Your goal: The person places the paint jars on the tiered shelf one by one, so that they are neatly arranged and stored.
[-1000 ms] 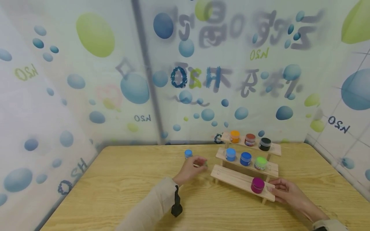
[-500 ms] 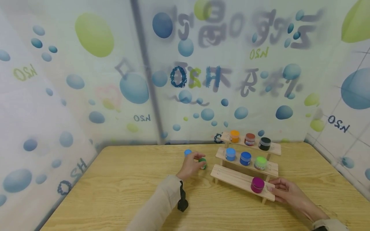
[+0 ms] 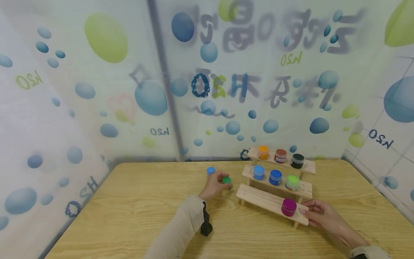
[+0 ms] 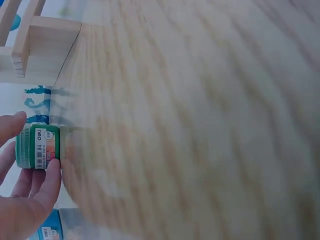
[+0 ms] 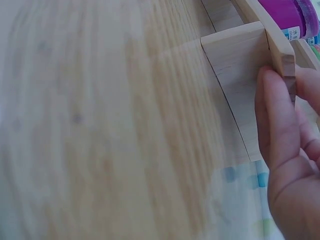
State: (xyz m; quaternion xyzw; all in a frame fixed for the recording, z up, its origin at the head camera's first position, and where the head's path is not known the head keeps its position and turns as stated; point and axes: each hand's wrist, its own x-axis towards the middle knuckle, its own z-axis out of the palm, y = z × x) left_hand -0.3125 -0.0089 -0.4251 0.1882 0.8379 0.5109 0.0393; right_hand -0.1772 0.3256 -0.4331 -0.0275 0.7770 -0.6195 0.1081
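My left hand (image 3: 213, 185) is at a green-lidded paint jar (image 3: 226, 182) on the table, left of a three-tier wooden stand (image 3: 258, 197). In the left wrist view, the thumb and fingers (image 4: 47, 187) curl round this green jar (image 4: 42, 146), which stands upright on the tabletop. Just behind the hand is a blue-lidded jar (image 3: 211, 171), partly hidden. My right hand (image 3: 326, 217) pinches the right end of the stand's lowest shelf, thumb above and fingers below, as the shelf end (image 5: 287, 62) in the right wrist view shows. A purple jar (image 3: 289, 207) sits beside that thumb.
The middle shelf bears light blue (image 3: 258, 172), dark blue (image 3: 275, 177) and light green (image 3: 292, 182) jars. Orange (image 3: 263, 152), brown (image 3: 280, 156) and black (image 3: 297, 160) jars stand on the top shelf. A patterned curtain (image 3: 207, 144) hangs behind the table.
My left hand has shifted slightly, and its fingers have come round the green jar, which shows more plainly than before. The right hand keeps its hold on the stand.
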